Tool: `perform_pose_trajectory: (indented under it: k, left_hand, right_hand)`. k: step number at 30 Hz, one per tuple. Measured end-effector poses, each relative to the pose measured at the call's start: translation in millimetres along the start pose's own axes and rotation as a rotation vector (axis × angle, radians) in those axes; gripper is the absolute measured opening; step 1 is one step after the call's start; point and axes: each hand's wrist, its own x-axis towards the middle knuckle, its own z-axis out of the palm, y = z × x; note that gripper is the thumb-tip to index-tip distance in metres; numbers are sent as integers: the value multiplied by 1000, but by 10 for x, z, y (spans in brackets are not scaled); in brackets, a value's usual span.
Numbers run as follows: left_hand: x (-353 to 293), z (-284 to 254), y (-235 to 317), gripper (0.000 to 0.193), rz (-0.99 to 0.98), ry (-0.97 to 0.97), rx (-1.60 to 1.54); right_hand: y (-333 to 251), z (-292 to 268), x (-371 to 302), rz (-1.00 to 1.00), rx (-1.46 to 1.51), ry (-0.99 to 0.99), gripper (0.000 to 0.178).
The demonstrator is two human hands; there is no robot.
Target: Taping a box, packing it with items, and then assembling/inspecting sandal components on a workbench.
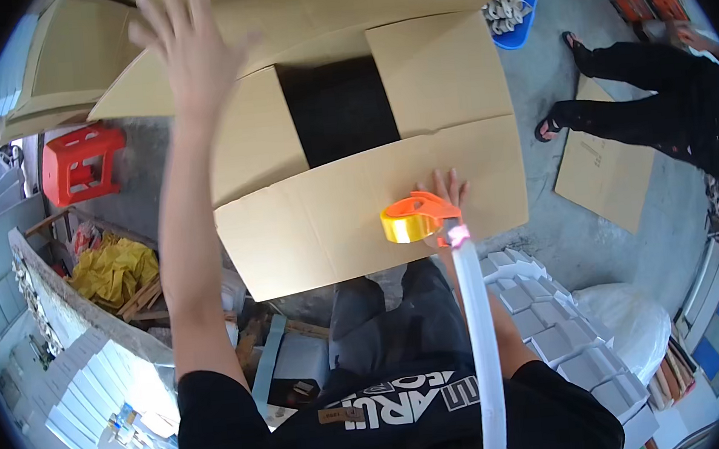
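Over the near flap (308, 220) of the carton (440, 68), the tape dispenser (410, 221) was seen at the right hand (453, 193), whose grip could not be told. Toward the far flap's left, the left hand (198, 63) was raised, fingers spread wide.

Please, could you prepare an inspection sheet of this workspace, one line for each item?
Surface: grey floor around the cardboard box.
Job's things: box with side flaps folded in, dark gap between; orange tape dispenser with yellow tape.
Clutter: red stool and yellow sheeting at left; stacked white pieces at right.
Left hand: raised, fingers spread, in front of the far flap.
Right hand: at the dispenser, fingers over the near flap; grip unclear.
Cables: nothing certain seen; white tube near the dispenser.
Surroundings: another person at right.
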Motion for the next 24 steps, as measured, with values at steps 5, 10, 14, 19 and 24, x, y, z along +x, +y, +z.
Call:
perform_pose_trajectory:
  k: [5, 10, 14, 19, 24]
  left_hand:
    - [-361, -1228, 1095, 23, -118, -783, -219]
    - [-2695, -1860, 1640, 65, -20, -1027, -269]
    - [-2796, -1874, 1794, 74, -140, -997, -311]
    - [-2506, -2082, 1708, 69, -207, -1057, -273]
    - [-2980, -2052, 697, 67, -494, -993, 2]
  right_hand:
    - [357, -11, 123, -23, 9, 26, 55]
    - [16, -143, -41, 262, 914, 159, 44]
    - [215, -1071, -193, 900, 1066, 82, 42]
    - [263, -2028, -468, 1026, 1225, -152, 44]
    - [1002, -2230, -596, 963, 1532, 224, 68]
